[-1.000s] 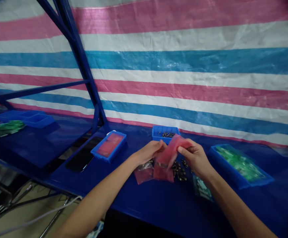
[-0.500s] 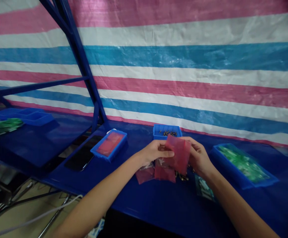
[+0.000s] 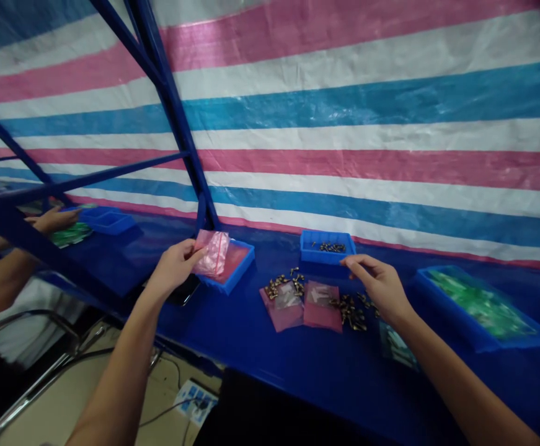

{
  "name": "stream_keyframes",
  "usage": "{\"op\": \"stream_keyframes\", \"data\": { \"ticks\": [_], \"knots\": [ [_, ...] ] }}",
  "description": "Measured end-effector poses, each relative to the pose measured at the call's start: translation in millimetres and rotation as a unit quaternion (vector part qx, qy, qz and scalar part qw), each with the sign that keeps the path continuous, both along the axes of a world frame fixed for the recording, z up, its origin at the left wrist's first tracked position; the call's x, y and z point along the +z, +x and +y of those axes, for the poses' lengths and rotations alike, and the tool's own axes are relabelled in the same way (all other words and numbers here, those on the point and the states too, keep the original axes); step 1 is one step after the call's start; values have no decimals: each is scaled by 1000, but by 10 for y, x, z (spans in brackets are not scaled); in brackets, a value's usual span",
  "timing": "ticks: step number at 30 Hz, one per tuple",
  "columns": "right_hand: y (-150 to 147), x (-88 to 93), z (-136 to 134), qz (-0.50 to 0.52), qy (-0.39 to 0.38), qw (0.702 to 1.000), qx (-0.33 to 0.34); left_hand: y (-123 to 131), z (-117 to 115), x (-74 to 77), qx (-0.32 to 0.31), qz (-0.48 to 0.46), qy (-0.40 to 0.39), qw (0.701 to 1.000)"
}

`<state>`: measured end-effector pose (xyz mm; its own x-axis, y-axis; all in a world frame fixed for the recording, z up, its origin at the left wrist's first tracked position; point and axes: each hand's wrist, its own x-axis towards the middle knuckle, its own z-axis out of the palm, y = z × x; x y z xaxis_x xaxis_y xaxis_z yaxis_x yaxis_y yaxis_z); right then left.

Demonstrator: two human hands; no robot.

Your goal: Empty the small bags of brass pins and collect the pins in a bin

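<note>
My left hand (image 3: 177, 266) pinches a pink zip bag (image 3: 212, 253) by its left edge, over a small blue tray (image 3: 240, 270) of flat pink bags. My right hand (image 3: 380, 282) is raised just in front of a blue bin (image 3: 328, 254) holding small metal parts (image 3: 332, 247). Its thumb and forefinger are pressed together; what they hold, if anything, is too small to make out. Between the hands, two pink bags (image 3: 323, 314) lie on the blue table with clear packets on them. Loose brass-coloured parts (image 3: 353, 313) are scattered around these bags.
At right stands a long blue tray (image 3: 488, 310) of green packets. Another greenish packet (image 3: 398, 347) lies beneath my right forearm. A dark phone (image 3: 183, 291) is partly hidden by the left tray. A blue metal frame (image 3: 177, 118) rises at left; beyond it are another person's hands (image 3: 53, 220).
My hands have moved apart. The left one has carried a pink bag leftward to the tray; the right one has let go of it. The view has shifted left.
</note>
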<state>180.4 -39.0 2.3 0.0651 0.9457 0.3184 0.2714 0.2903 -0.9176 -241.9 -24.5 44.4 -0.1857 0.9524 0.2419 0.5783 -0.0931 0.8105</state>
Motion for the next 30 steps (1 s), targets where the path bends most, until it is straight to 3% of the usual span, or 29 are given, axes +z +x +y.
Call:
{"op": "stream_keyframes", "data": {
  "ticks": [3,5,10,14,16,18,21,26,30],
  "knots": [
    [15,-36,22,-14,9,1000,1,-109,22,-109,-109,-11,-44,993],
    [36,-71,47,-23,15,1000,-7,-97,54,-146,-141,-7,-57,988],
    [84,-118,90,-42,36,998,-40,-59,117,-178,-103,165,-8,981],
    [86,-106,88,-52,51,997,-37,-50,133,-205,-53,328,49,942],
    [80,-98,84,-55,57,996,-32,-25,130,-200,-82,377,42,922],
    [72,-93,82,-60,64,996,-27,17,128,-175,-124,414,19,902],
    [56,-93,81,-71,81,994,-24,91,145,-116,-139,462,2,876],
    [51,-74,75,-138,91,986,-31,255,206,13,-223,458,-52,859],
    [70,-59,68,-230,100,968,26,575,176,115,-154,466,-8,871]
  ]
}}
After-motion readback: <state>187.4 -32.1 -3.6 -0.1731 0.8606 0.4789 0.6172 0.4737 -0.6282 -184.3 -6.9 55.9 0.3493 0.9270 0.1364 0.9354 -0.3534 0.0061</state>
